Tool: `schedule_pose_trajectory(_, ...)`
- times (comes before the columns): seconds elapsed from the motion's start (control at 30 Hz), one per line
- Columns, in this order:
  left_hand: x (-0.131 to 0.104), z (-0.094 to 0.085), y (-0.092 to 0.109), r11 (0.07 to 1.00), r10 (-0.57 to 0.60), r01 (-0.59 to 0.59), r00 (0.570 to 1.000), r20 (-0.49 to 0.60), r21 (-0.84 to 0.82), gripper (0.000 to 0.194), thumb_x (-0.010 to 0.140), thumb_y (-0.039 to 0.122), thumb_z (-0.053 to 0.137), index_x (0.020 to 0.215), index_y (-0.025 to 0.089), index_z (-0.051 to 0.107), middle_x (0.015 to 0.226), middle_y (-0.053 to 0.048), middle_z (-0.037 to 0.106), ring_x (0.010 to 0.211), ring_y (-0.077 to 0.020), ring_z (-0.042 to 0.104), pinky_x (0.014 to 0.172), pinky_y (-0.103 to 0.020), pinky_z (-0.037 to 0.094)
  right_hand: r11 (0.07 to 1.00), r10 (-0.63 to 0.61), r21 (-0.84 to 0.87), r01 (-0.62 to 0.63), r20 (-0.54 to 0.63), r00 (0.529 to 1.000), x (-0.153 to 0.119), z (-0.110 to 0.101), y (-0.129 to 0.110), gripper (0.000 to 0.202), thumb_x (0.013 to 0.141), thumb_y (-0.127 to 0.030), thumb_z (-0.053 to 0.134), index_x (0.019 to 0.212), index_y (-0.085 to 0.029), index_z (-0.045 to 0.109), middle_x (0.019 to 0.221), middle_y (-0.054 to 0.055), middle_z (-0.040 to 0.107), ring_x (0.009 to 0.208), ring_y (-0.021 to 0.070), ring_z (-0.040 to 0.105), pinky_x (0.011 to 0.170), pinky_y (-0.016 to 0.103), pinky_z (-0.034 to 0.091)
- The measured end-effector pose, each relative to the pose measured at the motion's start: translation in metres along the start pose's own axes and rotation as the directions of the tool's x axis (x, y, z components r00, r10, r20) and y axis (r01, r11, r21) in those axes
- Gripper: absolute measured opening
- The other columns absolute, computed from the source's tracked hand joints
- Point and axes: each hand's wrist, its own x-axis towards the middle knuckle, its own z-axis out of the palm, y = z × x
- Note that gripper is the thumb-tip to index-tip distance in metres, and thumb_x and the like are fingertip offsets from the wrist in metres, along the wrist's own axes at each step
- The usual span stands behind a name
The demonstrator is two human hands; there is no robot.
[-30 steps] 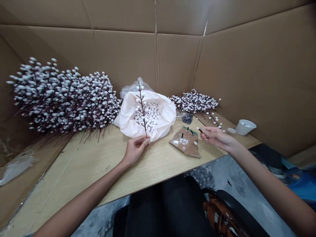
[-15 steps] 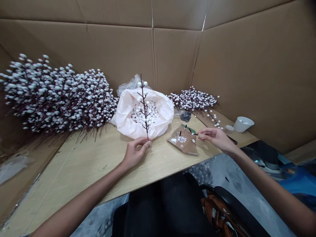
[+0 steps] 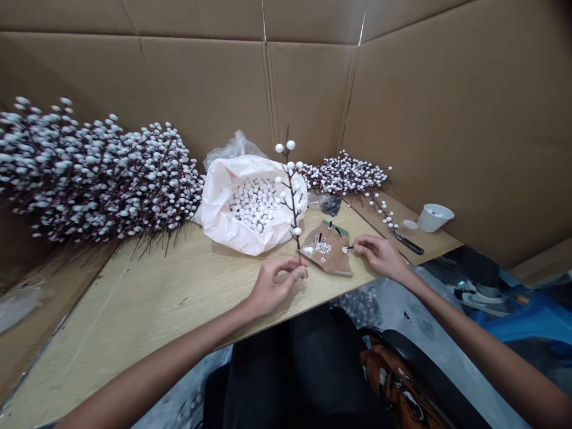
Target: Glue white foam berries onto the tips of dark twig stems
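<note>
Between the thumb and fingers of my left hand (image 3: 273, 287), closed, is the base of a dark artificial berry branch (image 3: 292, 201). It stands nearly upright, with several white berries on its twigs and some twig tips bare. My right hand (image 3: 383, 257) pinches a thin black stick (image 3: 351, 248). The stick's far end meets a white, glue-like blob at the right side of a brown cardboard piece (image 3: 333, 264). More white smears and several short black pieces are on that cardboard. Behind the branch, a pale plastic bag (image 3: 223, 229) holds many loose white berries (image 3: 254, 202).
A big heap of white-berry branches (image 3: 120, 179) fills the table's left back, and a smaller pile (image 3: 348, 174) lies at back right. Near the right edge are a white cup (image 3: 433, 219) and a black-handled tool (image 3: 409, 243). Cardboard walls (image 3: 201, 89) enclose the table (image 3: 156, 304).
My left hand has brought the branch to the right, from in front of the bag toward the cardboard piece. My right hand has lowered slightly, bringing the black stick to the white blob at the cardboard's right side.
</note>
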Motion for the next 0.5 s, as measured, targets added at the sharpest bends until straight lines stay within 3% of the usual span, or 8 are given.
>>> schedule_pose_trajectory(0.2, 0.018, 0.039, 0.01, 0.998, 0.026, -0.021, 0.995, 0.095, -0.055, 0.016, 0.085, 0.027, 0.056, 0.09, 0.014, 0.063, 0.086, -0.007, 0.068, 0.084, -0.019, 0.065, 0.072, -0.027, 0.05, 0.998, -0.038, -0.048, 0.039, 0.035, 0.999, 0.0, -0.003, -0.008, 0.018, 0.085, -0.028, 0.048, 0.084, -0.018, 0.063, 0.09, 0.008, 0.069, 0.085, 0.0239, 0.064, 0.076, 0.033, 0.046)
schedule_pose_trajectory(0.4, 0.031, 0.073, 0.003, 0.987, 0.037, -0.021, 0.994, 0.101, -0.158, 0.012, 0.087, 0.025, 0.053, 0.083, 0.015, 0.058, 0.079, -0.005, 0.065, 0.078, -0.0177, 0.065, 0.073, -0.028, 0.051, 0.991, -0.081, -0.102, 0.085, 0.044, 0.996, 0.003, -0.004, -0.012, 0.017, 0.085, -0.024, 0.048, 0.082, -0.019, 0.063, 0.088, 0.007, 0.07, 0.082, 0.0227, 0.064, 0.074, 0.031, 0.044)
schedule_pose_trajectory(0.5, 0.033, 0.081, -0.001, 0.996, 0.053, -0.046, 0.995, 0.087, -0.075, 0.011, 0.086, 0.022, 0.051, 0.081, 0.015, 0.058, 0.076, -0.005, 0.064, 0.073, -0.0165, 0.063, 0.07, -0.028, 0.049, 0.986, -0.102, -0.13, 0.108, 0.05, 0.993, 0.005, -0.003, -0.012, 0.017, 0.085, -0.021, 0.046, 0.082, -0.018, 0.063, 0.087, 0.007, 0.07, 0.081, 0.0223, 0.063, 0.074, 0.031, 0.043)
